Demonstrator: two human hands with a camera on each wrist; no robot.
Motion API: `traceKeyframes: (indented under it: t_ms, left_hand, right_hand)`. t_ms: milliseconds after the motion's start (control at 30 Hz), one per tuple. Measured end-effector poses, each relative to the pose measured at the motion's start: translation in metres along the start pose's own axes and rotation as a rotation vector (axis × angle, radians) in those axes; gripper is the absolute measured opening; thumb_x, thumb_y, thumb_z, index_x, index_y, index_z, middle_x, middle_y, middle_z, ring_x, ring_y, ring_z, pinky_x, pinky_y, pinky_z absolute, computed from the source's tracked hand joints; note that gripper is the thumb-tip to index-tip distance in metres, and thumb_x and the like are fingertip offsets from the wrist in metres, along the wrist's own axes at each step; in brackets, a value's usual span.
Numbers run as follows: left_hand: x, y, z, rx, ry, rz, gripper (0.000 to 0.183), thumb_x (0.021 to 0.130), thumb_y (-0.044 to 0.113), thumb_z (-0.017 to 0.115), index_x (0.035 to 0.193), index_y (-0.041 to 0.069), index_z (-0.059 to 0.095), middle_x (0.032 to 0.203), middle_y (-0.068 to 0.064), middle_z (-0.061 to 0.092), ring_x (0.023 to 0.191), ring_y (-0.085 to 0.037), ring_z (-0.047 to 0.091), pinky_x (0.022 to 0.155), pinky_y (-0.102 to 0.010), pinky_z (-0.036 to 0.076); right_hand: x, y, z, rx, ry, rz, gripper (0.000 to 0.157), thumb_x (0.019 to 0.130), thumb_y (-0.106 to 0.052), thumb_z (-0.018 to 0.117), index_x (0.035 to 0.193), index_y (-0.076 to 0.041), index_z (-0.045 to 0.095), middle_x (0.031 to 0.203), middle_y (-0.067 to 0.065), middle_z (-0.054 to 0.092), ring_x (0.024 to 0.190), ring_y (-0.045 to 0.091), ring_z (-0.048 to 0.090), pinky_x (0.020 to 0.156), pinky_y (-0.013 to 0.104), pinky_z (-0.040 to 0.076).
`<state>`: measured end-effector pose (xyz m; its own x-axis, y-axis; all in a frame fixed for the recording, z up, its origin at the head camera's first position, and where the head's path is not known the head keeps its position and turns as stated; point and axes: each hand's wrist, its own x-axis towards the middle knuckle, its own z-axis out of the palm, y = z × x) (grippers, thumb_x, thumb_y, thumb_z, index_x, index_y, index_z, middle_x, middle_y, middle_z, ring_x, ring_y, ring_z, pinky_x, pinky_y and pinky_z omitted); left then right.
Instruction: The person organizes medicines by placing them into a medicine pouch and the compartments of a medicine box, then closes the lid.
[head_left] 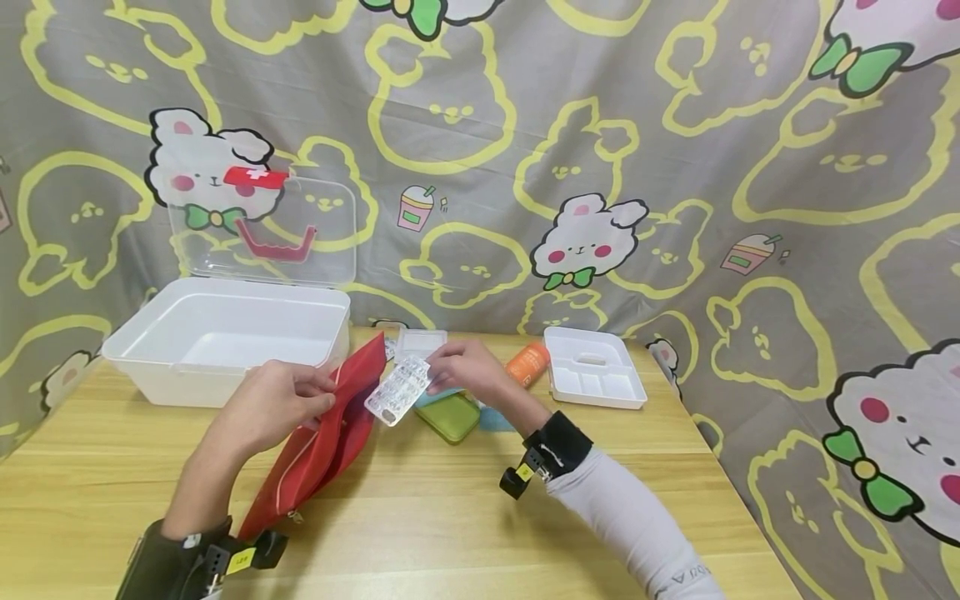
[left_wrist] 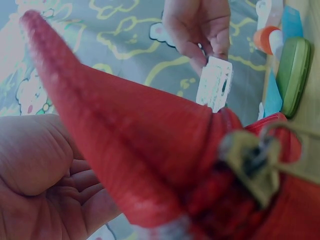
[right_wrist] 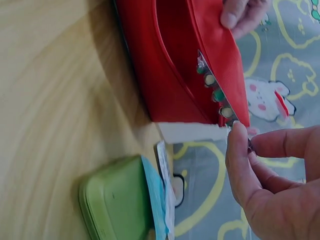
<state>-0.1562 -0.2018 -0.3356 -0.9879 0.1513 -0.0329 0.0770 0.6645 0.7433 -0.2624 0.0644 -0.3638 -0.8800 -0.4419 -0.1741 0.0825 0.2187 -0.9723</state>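
Observation:
My left hand (head_left: 273, 408) grips the upper edge of a red zip pouch (head_left: 360, 375), which stands tilted on the table with its mouth open. A metal zipper pull (left_wrist: 255, 165) hangs close to the left wrist camera. Between thumb and fingers, my right hand (head_left: 472, 371) pinches one end of a silver blister pack (head_left: 400, 390). Green and pale capsules (right_wrist: 218, 95) bulge from the pack in the right wrist view. The pack's free end overlaps the pouch opening there, close to the dark inside of the pouch.
At the back left stands a white box (head_left: 217, 387) with its clear lid (head_left: 337, 200) raised. A green case (head_left: 452, 419), blue packets (head_left: 495, 420), an orange bottle (head_left: 528, 364) and a small clear container (head_left: 420, 342) lie around my right hand. Farther right is a white compartment tray (head_left: 558, 367).

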Motion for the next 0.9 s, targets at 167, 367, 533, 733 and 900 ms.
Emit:
traceKeyframes:
  t_ms: [167,367,533,733,900]
  left_hand:
    - [-0.001,0.000,-0.001,0.010,0.003,0.001,0.030,0.092,0.008,0.071,0.116,-0.009,0.070,0.097,-0.020,0.076,0.070,-0.018,0.073,0.072,-0.041,0.064]
    - [-0.001,0.001,-0.001,0.015,0.013,0.015,0.029,0.092,0.008,0.070,0.116,-0.009,0.070,0.098,-0.022,0.076,0.069,-0.019,0.074,0.071,-0.040,0.064]
    - [-0.001,0.001,-0.001,0.011,0.014,0.018,0.029,0.092,0.007,0.069,0.116,-0.010,0.070,0.098,-0.022,0.076,0.069,-0.020,0.074,0.070,-0.041,0.064]
    - [-0.001,0.001,-0.001,-0.002,0.004,0.012,0.029,0.092,0.007,0.070,0.117,-0.009,0.070,0.099,-0.023,0.075,0.072,-0.020,0.074,0.069,-0.040,0.064]
    - [-0.001,0.002,-0.001,-0.004,0.007,0.014,0.028,0.093,0.006,0.069,0.116,-0.009,0.070,0.099,-0.023,0.076,0.073,-0.020,0.074,0.068,-0.039,0.064]
  right_hand:
    - [-0.002,0.002,0.014,0.012,-0.059,0.007,0.022,0.090,-0.002,0.063,0.107,0.011,0.069,0.084,0.012,0.070,0.070,0.016,0.072,0.086,0.041,0.062]
    - [-0.004,0.006,0.032,0.064,-0.119,0.027,0.021,0.091,0.000,0.063,0.106,0.011,0.070,0.083,0.012,0.070,0.070,0.016,0.072,0.086,0.042,0.062]
    - [-0.004,0.009,0.045,0.087,-0.136,0.024,0.019,0.092,0.000,0.063,0.105,0.010,0.071,0.085,0.013,0.072,0.070,0.017,0.073,0.088,0.045,0.061]
    - [-0.008,0.008,0.056,0.056,-0.157,0.029,0.018,0.094,-0.004,0.065,0.108,0.005,0.072,0.093,0.012,0.074,0.075,0.016,0.075,0.094,0.049,0.058]
    - [-0.009,0.006,0.068,0.083,-0.147,0.032,0.019,0.092,-0.002,0.068,0.109,0.006,0.072,0.093,0.013,0.075,0.078,0.019,0.076,0.095,0.050,0.057]
